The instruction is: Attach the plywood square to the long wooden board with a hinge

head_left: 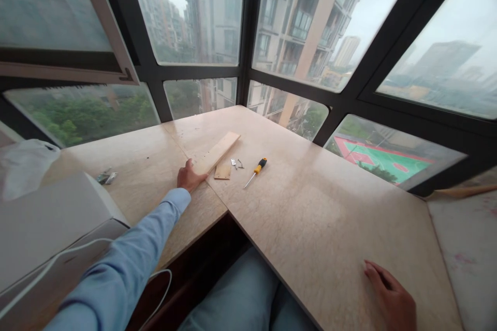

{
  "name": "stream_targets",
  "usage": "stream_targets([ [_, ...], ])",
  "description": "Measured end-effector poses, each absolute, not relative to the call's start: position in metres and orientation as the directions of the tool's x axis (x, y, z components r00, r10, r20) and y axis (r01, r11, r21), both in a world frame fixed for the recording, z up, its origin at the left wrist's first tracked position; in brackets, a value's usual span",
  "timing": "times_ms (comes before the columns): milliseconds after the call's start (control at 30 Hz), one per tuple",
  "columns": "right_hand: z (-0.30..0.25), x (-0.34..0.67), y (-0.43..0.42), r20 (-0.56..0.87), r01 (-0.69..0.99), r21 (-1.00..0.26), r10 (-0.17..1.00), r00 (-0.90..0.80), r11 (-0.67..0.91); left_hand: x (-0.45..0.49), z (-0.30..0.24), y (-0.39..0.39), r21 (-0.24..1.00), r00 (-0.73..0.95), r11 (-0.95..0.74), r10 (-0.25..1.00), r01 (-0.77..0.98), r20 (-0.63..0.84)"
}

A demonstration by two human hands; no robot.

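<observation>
My left hand (190, 176) reaches out to the near end of a pale wooden board (220, 151), its fingers and thumb closed around that end. The board lies slantwise on the counter. Beside it is a small square wooden piece (222, 172) with holes near its edge. A small metal hinge (233, 162) and a few screws (240, 164) lie just right of the board. Farther right rests a screwdriver (256, 172) with a yellow and black handle. My right hand (392, 295) is low at the right over the counter, fingers curled together; whether they pinch anything small is hidden.
The stone countertop (310, 207) forms a corner below dark-framed windows (246, 20). At the left stand a white box (54, 222) and a plastic bag (29, 163), with a small packet of hardware (106, 176) nearby. A white cable (165, 282) hangs below the counter edge.
</observation>
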State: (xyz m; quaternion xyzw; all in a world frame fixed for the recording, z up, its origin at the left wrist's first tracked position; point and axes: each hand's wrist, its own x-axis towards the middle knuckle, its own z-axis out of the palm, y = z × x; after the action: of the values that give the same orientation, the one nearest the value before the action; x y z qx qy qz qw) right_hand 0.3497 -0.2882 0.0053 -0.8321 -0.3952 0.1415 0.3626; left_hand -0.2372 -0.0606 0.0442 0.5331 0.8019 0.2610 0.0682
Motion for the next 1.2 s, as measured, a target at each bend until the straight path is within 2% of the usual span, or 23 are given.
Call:
stream_targets([
  [300,0.000,0.351,-0.287,0.032,0.523,-0.759,0.780,0.626,-0.388,-0.181,0.083,-0.063,0.696,-0.474,0.157,0.831,0.701,0.290],
  [467,-0.002,0.349,-0.285,0.106,0.530,-0.796,0.795,0.597,-0.292,-0.116,0.100,-0.078,0.862,-0.423,-0.012,0.868,0.508,0.261],
  [567,0.000,0.345,-0.284,0.143,0.515,-0.825,0.796,0.588,-0.232,-0.068,0.109,-0.096,0.918,-0.369,-0.085,0.898,0.387,0.239],
  [733,0.013,0.330,-0.286,0.128,0.347,-0.928,0.754,0.644,-0.138,0.013,0.119,-0.135,0.970,-0.243,-0.165,0.948,0.177,0.206],
  [900,0.047,0.306,-0.294,0.146,0.188,-0.982,0.760,0.633,0.031,0.086,0.108,-0.182,0.991,-0.115,-0.132,0.984,0.034,0.135],
  [1033,0.081,0.283,-0.297,0.107,-0.022,-0.990,0.833,0.542,0.141,0.132,0.082,-0.226,0.994,0.001,-0.098,0.995,0.045,0.098],
  [1100,0.088,0.275,-0.298,0.064,-0.104,-0.985,0.842,0.536,0.140,0.149,0.068,-0.247,0.993,0.058,-0.093,0.994,0.071,0.089],
  [1200,0.082,0.274,-0.299,0.044,-0.047,-0.995,0.788,0.614,0.092,0.166,0.053,-0.270,0.989,0.135,-0.091,0.988,0.114,0.075],
])
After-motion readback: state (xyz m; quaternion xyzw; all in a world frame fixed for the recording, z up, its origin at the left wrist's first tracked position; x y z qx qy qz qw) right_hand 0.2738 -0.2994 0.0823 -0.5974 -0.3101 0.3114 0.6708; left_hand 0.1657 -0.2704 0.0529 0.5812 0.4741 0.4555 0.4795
